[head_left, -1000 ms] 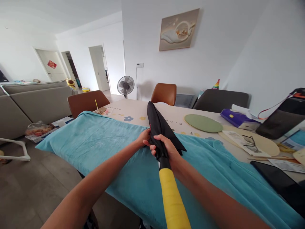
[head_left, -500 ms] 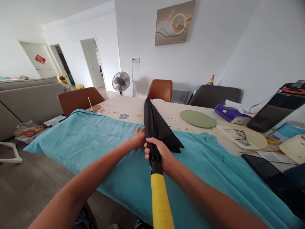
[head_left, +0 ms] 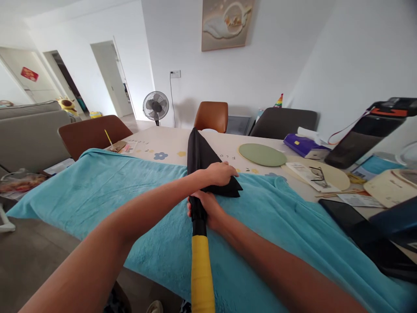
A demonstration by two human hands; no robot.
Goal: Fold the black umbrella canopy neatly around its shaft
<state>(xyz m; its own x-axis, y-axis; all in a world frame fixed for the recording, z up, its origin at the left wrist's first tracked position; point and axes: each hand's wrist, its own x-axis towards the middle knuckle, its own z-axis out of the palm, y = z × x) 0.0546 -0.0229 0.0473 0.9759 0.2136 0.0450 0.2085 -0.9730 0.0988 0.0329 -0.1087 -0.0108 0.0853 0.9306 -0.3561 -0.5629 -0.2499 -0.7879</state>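
"Where is the umbrella (head_left: pixel 199 227)?"

"Centred over a blue blanket (head_left: pixel 97 182), black canopy (head_left: pixel 195 152) toward twelve o'clock, yellow handle (head_left: pixel 201 274) toward six."

"How is it held?"

"The right hand (head_left: pixel 208 208) wraps it above the handle; the left hand (head_left: pixel 222 174) lies across the canopy, finger grip unclear."

Umbrella (head_left: pixel 199 227): yellow handle (head_left: pixel 202 274) runs out of frame at bottom edge; canopy (head_left: pixel 194 148) partly covered by left hand (head_left: pixel 222 174). Left palm hidden; whether it pinches cloth, cannot tell. Right hand (head_left: pixel 209 206): fingers pass behind umbrella, middle lengths unseen. Painting (head_left: pixel 227 26) cropped at top, bag (head_left: pixel 22 181) at left. Fan (head_left: pixel 155 105) base hidden behind table (head_left: pixel 172 134). Print on leaflet (head_left: pixel 311 177) too small to read.
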